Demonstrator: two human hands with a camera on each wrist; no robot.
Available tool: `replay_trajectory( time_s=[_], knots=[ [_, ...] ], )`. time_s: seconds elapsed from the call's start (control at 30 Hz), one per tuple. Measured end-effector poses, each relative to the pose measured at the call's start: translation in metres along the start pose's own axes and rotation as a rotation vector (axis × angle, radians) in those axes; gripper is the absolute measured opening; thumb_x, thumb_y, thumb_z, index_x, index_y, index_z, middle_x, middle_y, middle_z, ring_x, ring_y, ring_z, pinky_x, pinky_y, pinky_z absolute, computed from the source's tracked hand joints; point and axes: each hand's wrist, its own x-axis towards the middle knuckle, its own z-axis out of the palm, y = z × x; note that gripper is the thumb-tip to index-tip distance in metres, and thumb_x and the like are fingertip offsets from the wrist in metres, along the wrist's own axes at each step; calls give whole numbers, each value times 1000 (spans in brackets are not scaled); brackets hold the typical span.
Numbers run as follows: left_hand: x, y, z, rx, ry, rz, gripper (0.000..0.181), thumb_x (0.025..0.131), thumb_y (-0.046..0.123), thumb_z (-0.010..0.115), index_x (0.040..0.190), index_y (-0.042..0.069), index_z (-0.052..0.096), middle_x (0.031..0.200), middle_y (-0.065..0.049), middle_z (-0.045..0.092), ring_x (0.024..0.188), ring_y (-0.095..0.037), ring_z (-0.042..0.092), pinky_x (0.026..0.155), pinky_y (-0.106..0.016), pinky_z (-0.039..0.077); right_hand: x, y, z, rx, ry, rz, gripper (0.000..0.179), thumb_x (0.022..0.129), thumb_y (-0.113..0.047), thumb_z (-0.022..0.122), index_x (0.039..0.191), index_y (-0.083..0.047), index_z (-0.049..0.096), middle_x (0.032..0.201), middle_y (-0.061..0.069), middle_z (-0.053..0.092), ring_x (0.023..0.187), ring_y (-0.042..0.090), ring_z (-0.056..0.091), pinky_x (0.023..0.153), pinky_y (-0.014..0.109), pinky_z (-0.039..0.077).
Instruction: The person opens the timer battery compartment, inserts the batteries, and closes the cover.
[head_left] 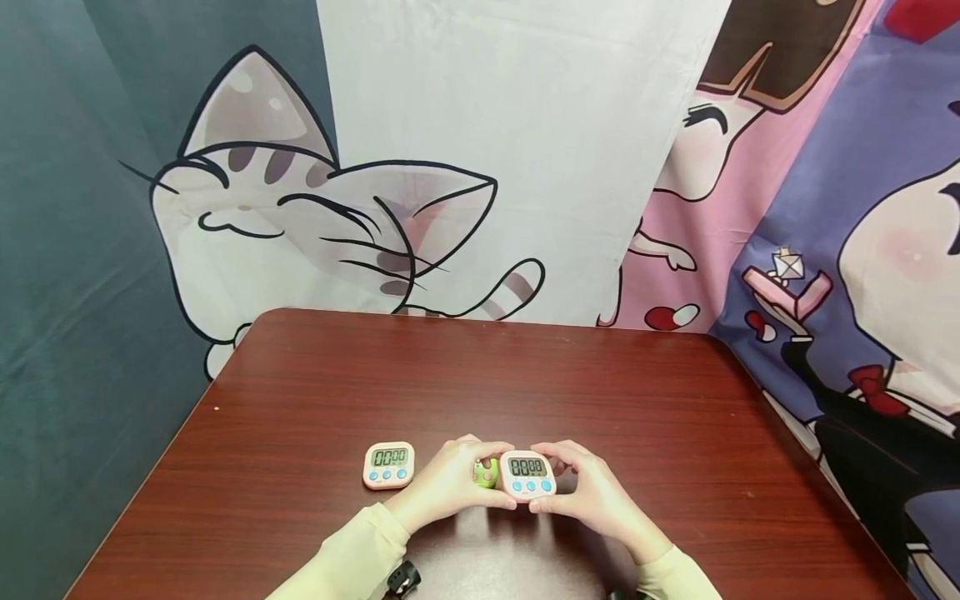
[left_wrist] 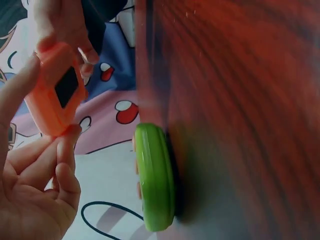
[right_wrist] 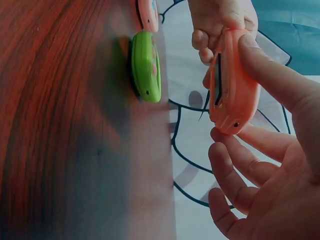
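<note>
Between both hands, raised above the table, is a pink digital timer (head_left: pixel 528 476) with a display and blue buttons facing the head camera. My left hand (head_left: pixel 455 479) pinches its left side between thumb and fingers, while my right hand (head_left: pixel 592 498) pinches the right side the same way. In the right wrist view the pink timer (right_wrist: pixel 236 82) appears edge-on, its dark back part partly visible. A green timer (left_wrist: pixel 155 175) lies on the table beneath, mostly hidden by my left hand in the head view. Left of that hand a second pink timer (head_left: pixel 388 465) rests on the table.
The reddish-brown wooden table (head_left: pixel 480 375) spreads out around the hands. Behind it hangs a curtain (head_left: pixel 510 150) with cartoon figures. A small black object (head_left: pixel 403 577) sits near the left sleeve at the bottom edge.
</note>
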Motion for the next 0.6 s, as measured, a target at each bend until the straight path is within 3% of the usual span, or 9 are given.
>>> replay_trajectory(
  time_s=[0.2,0.43,0.6],
  knots=[
    [6,1,6,94,-7,-6,65,69,42,82,123,10,64,101,0,67,86,-14,54,73,-24,43,5,6,-1,-38,-36,31,63,63,-29,88,117,-7,63,98,-6,63,77,5,54,68,29,46],
    [21,8,11,359,2,-34,66,67,50,80,122,16,66,93,3,70,83,-10,50,77,-29,33,8,15,-3,-76,-30,71,65,63,-24,88,119,-6,62,103,-3,63,78,6,55,69,26,45],
    [29,8,18,449,27,-13,65,68,52,78,121,16,67,95,5,71,81,-9,51,78,-32,31,9,20,-5,-55,-17,133,65,62,-22,88,120,-6,62,106,0,63,86,9,60,74,28,49]
  ],
)
